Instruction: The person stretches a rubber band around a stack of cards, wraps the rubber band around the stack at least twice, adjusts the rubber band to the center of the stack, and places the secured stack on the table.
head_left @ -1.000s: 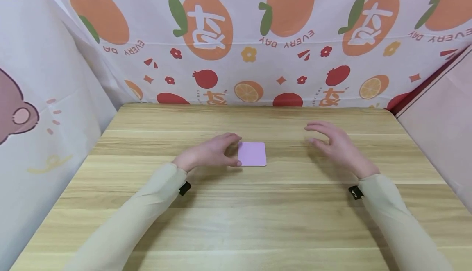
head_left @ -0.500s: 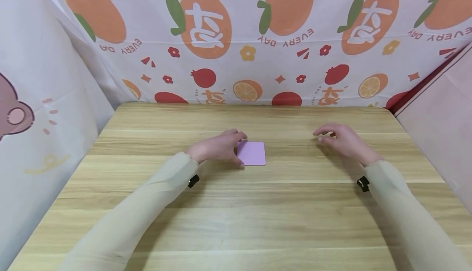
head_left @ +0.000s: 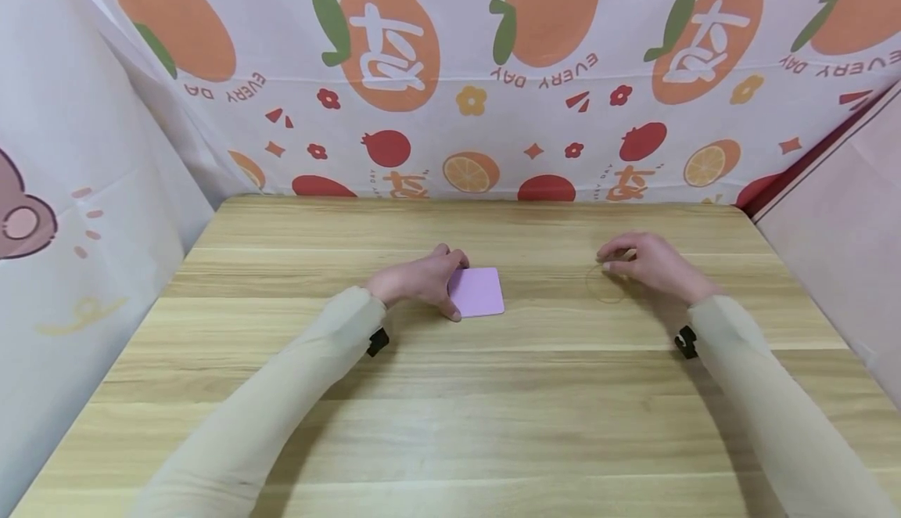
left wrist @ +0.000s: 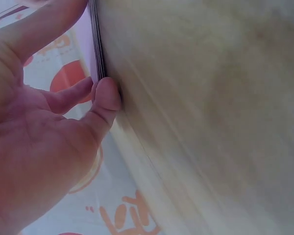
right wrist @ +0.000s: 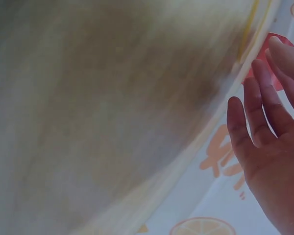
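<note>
A stack of thin square lilac cards (head_left: 477, 293) lies on the wood-grain table, left of centre. My left hand (head_left: 425, 279) grips it by its left side, thumb at the near edge and fingers at the far edge. In the left wrist view, the stack's side (left wrist: 97, 41) shows several dark thin layers. To the right, a thin yellowish rubber band (head_left: 605, 285) is faintly visible as a loop. My right hand (head_left: 653, 266) is at its upper right edge, fingers fairly straight in the right wrist view. I cannot tell whether the fingertips touch the band (right wrist: 247, 29).
The table (head_left: 450, 416) reaches back to a white curtain (head_left: 450, 111) printed with fruit. Another hanging cloth (head_left: 84, 150) stands along the left side, and a pale panel (head_left: 845, 228) runs along the right.
My left hand has moved right onto the card stack, which is now turned slightly and shifted a little left. My right hand has shifted right and drawn its fingertips closer together by the band.
</note>
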### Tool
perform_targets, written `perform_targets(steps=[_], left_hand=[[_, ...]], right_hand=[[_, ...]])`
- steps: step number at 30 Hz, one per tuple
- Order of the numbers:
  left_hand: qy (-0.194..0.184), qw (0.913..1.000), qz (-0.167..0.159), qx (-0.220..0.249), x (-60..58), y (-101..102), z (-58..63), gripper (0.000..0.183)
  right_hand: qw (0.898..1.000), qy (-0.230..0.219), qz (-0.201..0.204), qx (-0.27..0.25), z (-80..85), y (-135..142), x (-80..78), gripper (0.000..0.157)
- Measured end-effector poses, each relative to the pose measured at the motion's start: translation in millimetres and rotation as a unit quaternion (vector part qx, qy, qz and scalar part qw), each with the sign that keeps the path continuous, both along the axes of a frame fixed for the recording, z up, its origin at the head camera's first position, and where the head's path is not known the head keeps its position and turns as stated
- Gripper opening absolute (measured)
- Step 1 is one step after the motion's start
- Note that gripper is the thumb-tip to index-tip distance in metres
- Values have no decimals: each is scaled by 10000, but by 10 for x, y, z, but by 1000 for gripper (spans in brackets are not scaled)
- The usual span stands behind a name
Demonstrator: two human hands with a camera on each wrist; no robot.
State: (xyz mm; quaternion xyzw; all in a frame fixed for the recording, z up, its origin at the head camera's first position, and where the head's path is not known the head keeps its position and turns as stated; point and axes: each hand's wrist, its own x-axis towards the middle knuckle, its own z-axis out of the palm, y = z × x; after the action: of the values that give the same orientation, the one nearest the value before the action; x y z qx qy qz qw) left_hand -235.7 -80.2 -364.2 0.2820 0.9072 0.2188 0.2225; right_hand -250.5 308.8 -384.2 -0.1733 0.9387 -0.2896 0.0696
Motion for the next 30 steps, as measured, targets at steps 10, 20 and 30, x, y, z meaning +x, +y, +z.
perform_targets(steps=[10, 20, 30], left_hand=[[20, 9996, 157, 229, 9, -12, -30, 79], [-64, 9990, -180, 401, 37, -28, -18, 86], [-163, 9991, -208, 331, 46, -69, -31, 78]], right_hand=[[9996, -237, -108, -144, -34, 58, -56, 20], [9995, -267, -188, -15, -57, 32, -102, 11], [9996, -248, 61, 99, -63, 9, -92, 6]])
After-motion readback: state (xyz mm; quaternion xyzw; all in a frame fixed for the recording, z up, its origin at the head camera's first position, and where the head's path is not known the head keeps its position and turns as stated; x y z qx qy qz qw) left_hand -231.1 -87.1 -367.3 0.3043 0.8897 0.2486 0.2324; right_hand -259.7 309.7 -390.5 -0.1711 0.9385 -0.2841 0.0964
